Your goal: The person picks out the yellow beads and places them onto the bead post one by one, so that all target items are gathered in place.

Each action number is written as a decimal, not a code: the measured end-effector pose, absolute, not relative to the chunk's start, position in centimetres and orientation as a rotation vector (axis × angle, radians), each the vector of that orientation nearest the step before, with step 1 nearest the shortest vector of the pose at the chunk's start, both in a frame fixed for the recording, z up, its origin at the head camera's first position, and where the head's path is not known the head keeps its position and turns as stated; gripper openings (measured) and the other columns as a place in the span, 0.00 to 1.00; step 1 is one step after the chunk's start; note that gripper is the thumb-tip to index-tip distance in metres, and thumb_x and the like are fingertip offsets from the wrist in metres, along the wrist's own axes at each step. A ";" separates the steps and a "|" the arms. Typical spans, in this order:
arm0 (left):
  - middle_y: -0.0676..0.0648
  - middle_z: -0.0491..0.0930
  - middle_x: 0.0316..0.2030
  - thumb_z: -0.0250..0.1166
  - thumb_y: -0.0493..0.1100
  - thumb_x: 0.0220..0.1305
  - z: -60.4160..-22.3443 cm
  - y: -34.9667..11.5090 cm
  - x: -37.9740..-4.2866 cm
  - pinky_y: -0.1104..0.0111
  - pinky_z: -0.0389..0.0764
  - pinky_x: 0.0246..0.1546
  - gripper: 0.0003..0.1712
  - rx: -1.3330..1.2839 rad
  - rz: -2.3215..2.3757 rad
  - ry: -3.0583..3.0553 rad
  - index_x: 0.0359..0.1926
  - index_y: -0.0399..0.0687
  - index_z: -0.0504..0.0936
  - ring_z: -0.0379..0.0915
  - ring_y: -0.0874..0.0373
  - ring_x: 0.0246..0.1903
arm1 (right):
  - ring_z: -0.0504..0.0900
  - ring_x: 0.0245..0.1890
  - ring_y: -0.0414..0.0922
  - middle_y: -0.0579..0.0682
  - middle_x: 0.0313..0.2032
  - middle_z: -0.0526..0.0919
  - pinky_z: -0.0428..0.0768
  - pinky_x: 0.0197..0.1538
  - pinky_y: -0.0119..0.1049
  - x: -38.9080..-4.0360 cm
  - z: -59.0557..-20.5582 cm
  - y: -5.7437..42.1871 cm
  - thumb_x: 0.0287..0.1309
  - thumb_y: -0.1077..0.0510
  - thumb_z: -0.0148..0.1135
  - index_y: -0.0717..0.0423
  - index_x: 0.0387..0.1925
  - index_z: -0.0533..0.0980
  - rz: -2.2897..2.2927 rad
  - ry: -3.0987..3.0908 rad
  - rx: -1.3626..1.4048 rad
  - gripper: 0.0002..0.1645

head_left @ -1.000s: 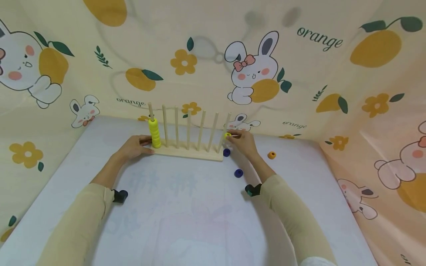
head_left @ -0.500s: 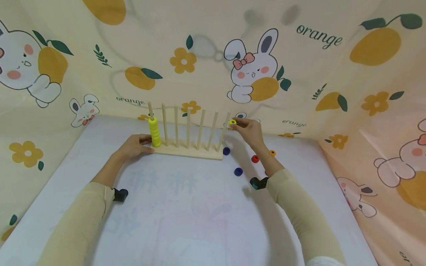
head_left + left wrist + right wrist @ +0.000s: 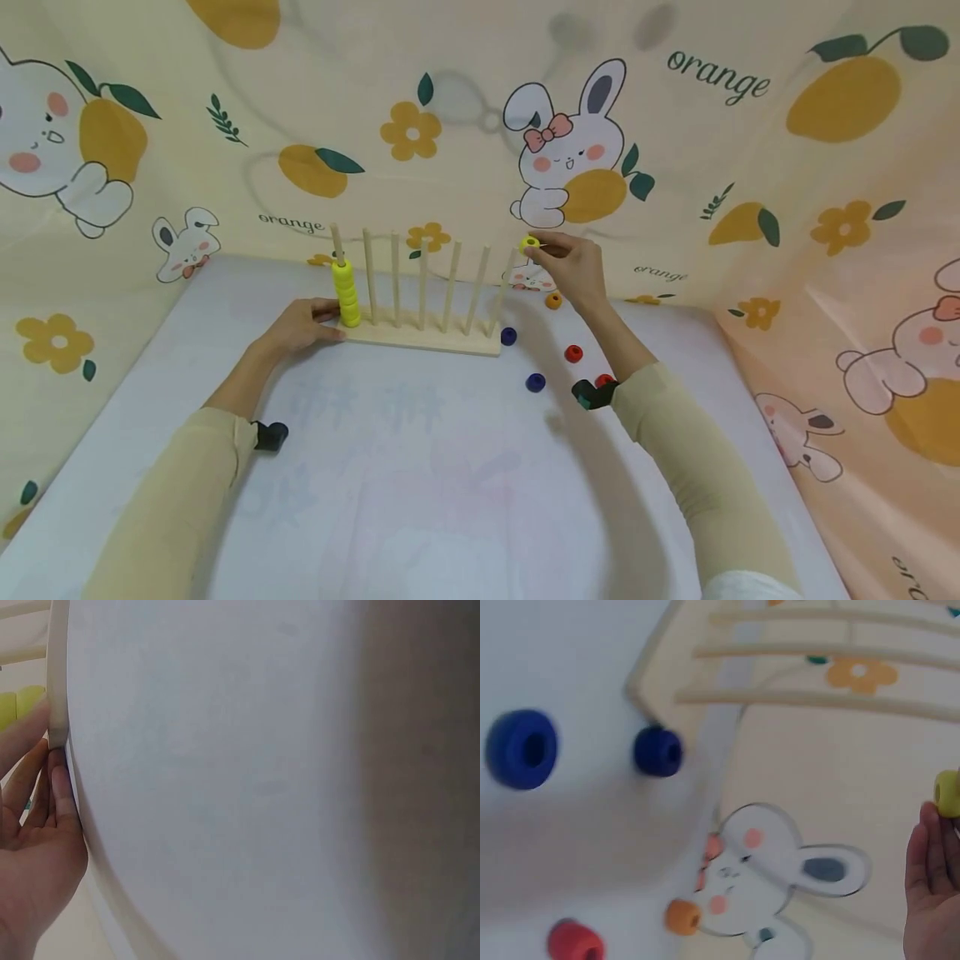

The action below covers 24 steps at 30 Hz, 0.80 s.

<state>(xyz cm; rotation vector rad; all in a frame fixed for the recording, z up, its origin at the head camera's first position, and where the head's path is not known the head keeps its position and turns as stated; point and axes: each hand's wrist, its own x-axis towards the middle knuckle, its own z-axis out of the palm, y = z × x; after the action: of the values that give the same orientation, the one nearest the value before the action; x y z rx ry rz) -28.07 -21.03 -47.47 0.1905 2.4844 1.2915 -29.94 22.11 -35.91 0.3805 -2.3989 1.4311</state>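
A wooden peg rack [image 3: 420, 339] with a row of upright pegs stands near the back of the table. Several yellow beads [image 3: 347, 296] are stacked on its leftmost peg; the other pegs are bare. My left hand [image 3: 300, 327] grips the left end of the base, thumb in front. The left wrist view shows that hand [image 3: 37, 862] at the base's corner. Beside the top of the rightmost peg, my right hand [image 3: 573, 267] pinches a single yellow bead [image 3: 530, 244]. In the right wrist view this bead [image 3: 946, 793] sits at the fingertips, partly cut off by the frame edge.
Loose beads lie right of the rack: a blue bead [image 3: 508, 336] by the base corner, another blue bead [image 3: 536, 382] nearer, a red bead [image 3: 573, 353], a second red bead [image 3: 604, 381] partly behind the wrist strap, and an orange bead [image 3: 553, 300]. A printed cloth [image 3: 465, 50] hangs behind.
My right hand has lifted the yellow bead from low beside the rack up to the height of the rightmost peg's top. The left hand stays on the base.
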 end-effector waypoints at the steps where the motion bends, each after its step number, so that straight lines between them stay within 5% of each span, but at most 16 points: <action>1: 0.33 0.62 0.71 0.72 0.39 0.60 -47.5 -21.0 -28.1 0.49 0.56 0.72 0.43 0.191 1.292 2.485 0.72 0.32 0.62 0.56 0.39 0.71 | 0.87 0.35 0.46 0.56 0.40 0.89 0.85 0.41 0.28 -29.9 -35.6 22.0 0.57 0.54 0.72 0.56 0.49 0.85 1.428 -2.393 0.395 0.18; 24: 0.33 0.63 0.70 0.72 0.38 0.60 -47.8 -21.1 -28.1 0.51 0.58 0.72 0.43 0.187 1.325 2.468 0.71 0.31 0.62 0.58 0.39 0.70 | 0.87 0.39 0.41 0.51 0.42 0.89 0.84 0.44 0.30 -29.2 -30.7 17.1 0.57 0.53 0.73 0.55 0.50 0.85 1.370 -2.444 0.526 0.19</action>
<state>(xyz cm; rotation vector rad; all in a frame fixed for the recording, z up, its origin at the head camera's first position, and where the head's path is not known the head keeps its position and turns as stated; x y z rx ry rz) -28.12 -21.12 -47.77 0.1874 2.4681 1.3250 -29.23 17.09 -30.71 0.5260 -2.4440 1.3700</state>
